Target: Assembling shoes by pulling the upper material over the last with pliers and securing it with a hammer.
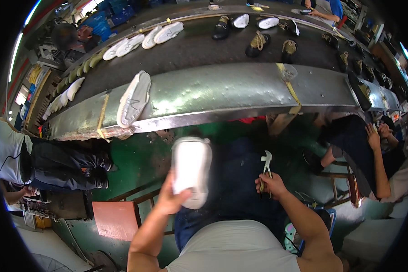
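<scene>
Pale cloth shirt front (233,245) of the wearer lay nearest the lens, bottom centre. Far left: a co-worker's dark-trousered legs (65,161), stretched toward the middle. Next, a salmon-coloured, square-topped stool (116,220) on the green floor (122,183). Above it, a white, long-soled shoe with a dark curved line (134,99) lay lengthwise across the dented silver metal bench edge (222,90).

Left hand (170,197): closed round the near end of a smooth white shoe-shaped piece (191,165), thumb over its face, fingers mostly hidden behind. Piece was held up over the lap, apart from the bench, long axis pointing away from the body. Outline a long rounded oblong, slightly narrowed along its length; far end blunt and blurred. Middle glared bright white, surface detail washed out; near end greyer, with faint marks that could not be made out.

Right hand (272,185): gripping metal pincers with a pale hooked head (266,158), head pointing away from the body, handle ends showing below the fist. Farther right, a seated co-worker's bare forearm (381,170).
</scene>
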`<state>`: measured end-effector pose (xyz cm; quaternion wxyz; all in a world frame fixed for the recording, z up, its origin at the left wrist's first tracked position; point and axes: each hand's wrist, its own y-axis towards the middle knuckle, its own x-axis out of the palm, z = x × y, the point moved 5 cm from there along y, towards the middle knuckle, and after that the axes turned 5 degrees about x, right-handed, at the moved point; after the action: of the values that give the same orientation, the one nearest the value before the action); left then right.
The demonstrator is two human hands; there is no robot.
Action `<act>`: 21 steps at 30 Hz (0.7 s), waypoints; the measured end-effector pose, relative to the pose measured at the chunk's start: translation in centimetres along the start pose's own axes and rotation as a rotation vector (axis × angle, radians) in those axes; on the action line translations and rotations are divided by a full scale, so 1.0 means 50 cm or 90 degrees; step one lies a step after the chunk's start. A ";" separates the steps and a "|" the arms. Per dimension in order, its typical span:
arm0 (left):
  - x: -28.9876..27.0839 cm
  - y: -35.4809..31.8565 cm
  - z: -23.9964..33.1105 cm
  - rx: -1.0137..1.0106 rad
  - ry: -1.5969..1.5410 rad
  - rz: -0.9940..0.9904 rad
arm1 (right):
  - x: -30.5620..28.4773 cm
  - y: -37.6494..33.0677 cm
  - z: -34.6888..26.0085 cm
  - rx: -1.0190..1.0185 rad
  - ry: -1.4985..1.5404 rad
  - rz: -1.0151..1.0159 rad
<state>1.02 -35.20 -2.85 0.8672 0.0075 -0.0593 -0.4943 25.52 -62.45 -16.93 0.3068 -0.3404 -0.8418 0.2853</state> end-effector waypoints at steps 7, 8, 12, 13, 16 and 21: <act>0.245 0.045 -0.217 -0.339 0.462 -0.252 | -0.023 -0.112 0.017 -0.035 0.127 0.010; 0.244 0.074 -0.214 -0.239 0.539 -0.288 | -0.024 -0.126 0.014 -0.049 0.146 0.010; 0.258 0.215 -0.289 -0.197 0.526 -0.232 | -0.007 -0.158 0.007 -0.082 -0.096 0.050; 0.280 0.247 -0.301 -0.276 0.366 -0.207 | 0.002 -0.159 0.008 -0.075 -0.145 0.037; 0.276 0.272 -0.317 -0.362 0.117 -0.167 | 0.023 -0.159 -0.010 -0.061 -0.227 0.003; 0.249 0.210 -0.174 -0.228 -0.076 -0.136 | 0.101 -0.204 -0.061 -0.133 -0.431 -0.062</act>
<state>17.26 -40.93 -9.56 0.7926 -0.1694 -0.0209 -0.5854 20.70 -64.03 -6.26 -0.0130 -0.2154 -0.9355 0.2797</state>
